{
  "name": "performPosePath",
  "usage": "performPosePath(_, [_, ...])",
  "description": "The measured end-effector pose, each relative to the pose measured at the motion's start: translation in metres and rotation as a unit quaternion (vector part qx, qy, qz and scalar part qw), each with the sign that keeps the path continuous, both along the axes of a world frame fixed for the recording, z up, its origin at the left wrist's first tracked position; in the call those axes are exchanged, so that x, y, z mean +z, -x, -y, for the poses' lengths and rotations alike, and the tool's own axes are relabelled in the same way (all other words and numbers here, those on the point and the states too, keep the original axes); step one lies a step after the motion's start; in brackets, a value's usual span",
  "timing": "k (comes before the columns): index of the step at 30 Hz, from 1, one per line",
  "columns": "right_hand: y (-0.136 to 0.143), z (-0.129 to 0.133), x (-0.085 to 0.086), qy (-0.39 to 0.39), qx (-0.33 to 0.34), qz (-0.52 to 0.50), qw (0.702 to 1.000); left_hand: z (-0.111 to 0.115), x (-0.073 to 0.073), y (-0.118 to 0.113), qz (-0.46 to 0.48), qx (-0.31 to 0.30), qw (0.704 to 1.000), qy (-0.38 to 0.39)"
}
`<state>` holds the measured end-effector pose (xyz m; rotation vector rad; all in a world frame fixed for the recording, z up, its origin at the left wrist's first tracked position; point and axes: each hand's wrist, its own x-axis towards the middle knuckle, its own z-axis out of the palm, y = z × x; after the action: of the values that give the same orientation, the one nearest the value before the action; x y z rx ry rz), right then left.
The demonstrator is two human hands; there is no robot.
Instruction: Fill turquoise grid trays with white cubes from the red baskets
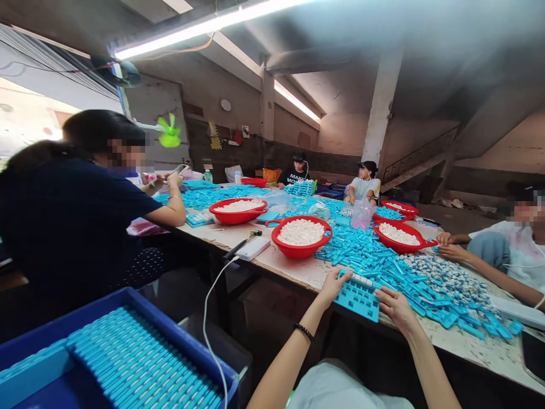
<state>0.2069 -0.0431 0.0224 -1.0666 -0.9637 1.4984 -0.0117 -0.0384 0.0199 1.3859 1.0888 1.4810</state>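
Observation:
A flat blue panel (pixel 356 296) with rows of square holes and a few white pieces along its top edge is held tilted at the table's front edge. My left hand (pixel 333 287) grips its upper left corner, thumb on top. At the panel's right side, my right hand (pixel 395 307) has its fingers closed on the edge. Just beyond the panel stands a red basket (pixel 300 252) full of small white pieces. Loose blue parts (pixel 361 250) are heaped behind and to the right of my hands, beside a pile of small white-and-blue pieces (pixel 447 281).
A blue crate (pixel 128 298) with stacked blue panels stands at lower left. A white power bank (pixel 253 249) with a cable lies on the table (pixel 281 267). One person sits at left holding a phone; others sit across and at right. More red baskets stand farther back.

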Motion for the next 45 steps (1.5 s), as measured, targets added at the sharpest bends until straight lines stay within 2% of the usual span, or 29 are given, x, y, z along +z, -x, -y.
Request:
performPosePath(16, [-0.001,-0.006,-0.009,-0.005,-0.009,-0.003,1.000,0.003,0.002,-0.001,0.020,-0.007,1.000,-0.021])
performPosePath(26, [0.003,-0.004,0.000,-0.016,0.009,0.020,1.000,-0.003,0.002,-0.001,-0.015,0.003,1.000,-0.011])
performPosePath(31, [0.003,-0.008,0.006,0.002,-0.012,0.027,1.000,-0.009,0.000,-0.002,0.001,-0.003,1.000,0.027])
performPosePath(33, [0.001,-0.012,0.008,0.018,0.005,0.029,0.999,-0.010,0.002,-0.002,0.006,-0.011,0.999,0.042])
performPosePath(38, [-0.009,-0.017,0.013,0.025,0.096,0.011,0.995,-0.009,0.007,-0.003,-0.003,-0.011,0.999,0.051])
performPosePath(42, [-0.010,-0.018,0.015,0.030,0.089,0.008,0.996,-0.010,0.008,-0.004,-0.017,0.027,0.999,0.025])
performPosePath(45, [-0.009,-0.017,0.016,0.029,0.084,0.010,0.996,-0.010,0.007,-0.004,-0.013,0.019,1.000,0.012])
